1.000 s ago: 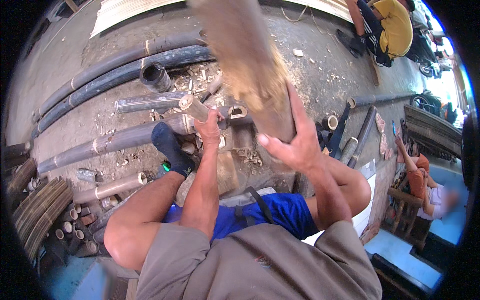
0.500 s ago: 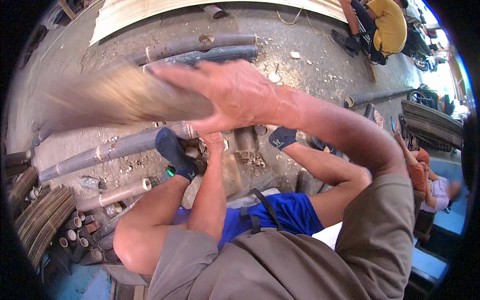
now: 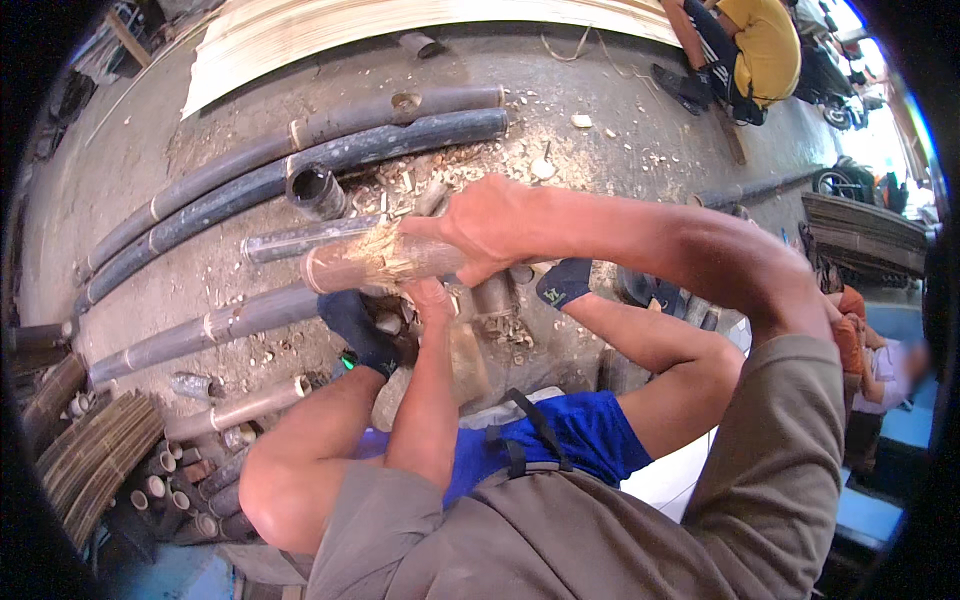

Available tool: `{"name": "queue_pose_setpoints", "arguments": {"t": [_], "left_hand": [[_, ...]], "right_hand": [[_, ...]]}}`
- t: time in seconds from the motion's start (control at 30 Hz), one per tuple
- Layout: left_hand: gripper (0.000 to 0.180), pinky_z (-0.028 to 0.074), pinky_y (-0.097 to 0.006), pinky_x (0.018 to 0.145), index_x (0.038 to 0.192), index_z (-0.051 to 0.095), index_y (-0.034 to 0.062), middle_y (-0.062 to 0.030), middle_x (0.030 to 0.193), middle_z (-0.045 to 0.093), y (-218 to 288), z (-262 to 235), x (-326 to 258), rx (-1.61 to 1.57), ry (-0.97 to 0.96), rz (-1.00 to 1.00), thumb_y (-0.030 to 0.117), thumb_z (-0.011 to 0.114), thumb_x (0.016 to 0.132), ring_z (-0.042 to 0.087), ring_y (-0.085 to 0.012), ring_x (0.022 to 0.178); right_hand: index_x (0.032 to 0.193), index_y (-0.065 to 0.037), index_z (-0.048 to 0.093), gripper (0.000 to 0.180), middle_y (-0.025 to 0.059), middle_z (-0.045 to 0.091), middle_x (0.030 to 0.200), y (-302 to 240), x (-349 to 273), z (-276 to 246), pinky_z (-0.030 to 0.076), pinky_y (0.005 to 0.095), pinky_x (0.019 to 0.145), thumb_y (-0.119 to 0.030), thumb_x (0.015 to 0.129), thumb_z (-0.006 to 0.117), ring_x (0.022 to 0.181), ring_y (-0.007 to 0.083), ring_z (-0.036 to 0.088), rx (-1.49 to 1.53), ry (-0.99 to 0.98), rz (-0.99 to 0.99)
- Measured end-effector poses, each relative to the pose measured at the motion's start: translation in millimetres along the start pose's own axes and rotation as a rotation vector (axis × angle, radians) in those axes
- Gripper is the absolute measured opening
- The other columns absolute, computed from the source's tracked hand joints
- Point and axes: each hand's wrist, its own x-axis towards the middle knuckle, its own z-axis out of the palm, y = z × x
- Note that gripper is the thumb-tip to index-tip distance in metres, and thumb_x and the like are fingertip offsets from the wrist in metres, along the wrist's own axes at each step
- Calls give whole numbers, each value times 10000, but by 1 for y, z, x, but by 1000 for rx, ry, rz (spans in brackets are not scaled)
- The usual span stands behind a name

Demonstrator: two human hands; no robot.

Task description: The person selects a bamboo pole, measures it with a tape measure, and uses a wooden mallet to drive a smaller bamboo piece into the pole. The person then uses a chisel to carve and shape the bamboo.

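Note:
A brown bamboo tube [image 3: 340, 268] lies slanting across in front of me, with a rough patch of pale, splintered fibre [image 3: 384, 252] on its middle. My right hand [image 3: 490, 228] is closed around its right end, the index finger stretched along it. From below, my left hand [image 3: 428, 296] grips the tube's lower edge, though its fingertips are partly hidden. Just behind it rests a dark bamboo length [image 3: 300, 240], and a short hollow dark piece [image 3: 318, 190] stands beyond that.
Two long dark bamboo poles [image 3: 260, 178] lie farther off, another [image 3: 200, 330] to the left. Pale chips [image 3: 560, 200] litter the floor. Cut pieces [image 3: 170, 490] and a bundle of strips [image 3: 95, 465] sit at lower left. A person in yellow [image 3: 768, 50] crouches at far right.
The bamboo tube, raised and blurred at left before, has come down and right in my right hand and now shows clearly. My left hand has barely moved.

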Motion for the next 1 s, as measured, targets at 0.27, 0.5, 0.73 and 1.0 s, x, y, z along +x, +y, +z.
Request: {"name": "queue_pose_setpoints", "arguments": {"t": [0.27, 0.5, 0.73, 1.0], "left_hand": [[162, 495, -316, 624, 804, 586, 17, -60, 726, 629, 39, 44, -45, -212, 114, -56, 123, 649, 910, 624, -171, 669], [136, 441, -285, 517, 916, 598, 27, -38, 746, 624, 50, 67, -23, 14, 90, -76, 129, 679, 875, 578, -121, 613], [286, 499, -257, 708, 1053, 656, -7, -35, 950, 676, 95, 107, -54, 85, -54, 139, 215, 795, 939, 632, -128, 839], [455, 569, -482, 796, 1122, 650, 77, -139, 1041, 704, 31, 146, -107, 876, -696, 470, 233, 854, 747, 706, -383, 957]], "right_hand": [[1639, -130, 350, 964, 279, 722, 1191, 8, -125, 8, 565, 481, 963, -379, 814, 784, 1098, 395, 727, 676, 670, 421], [1640, 0, 317, 1040, 228, 533, 1521, -30, -227, 104, 378, 419, 1193, -299, 771, 804, 1403, 320, 525, 1237, 933, 781], [1374, 25, 487, 707, 193, 672, 1045, -96, -231, 182, 596, 397, 749, -363, 839, 740, 852, 275, 706, 1614, 1442, 1067], [1435, 8, 419, 729, 180, 677, 1018, -83, -247, 201, 608, 393, 733, -281, 859, 758, 807, 269, 706, 1670, 1415, 1105]]}}
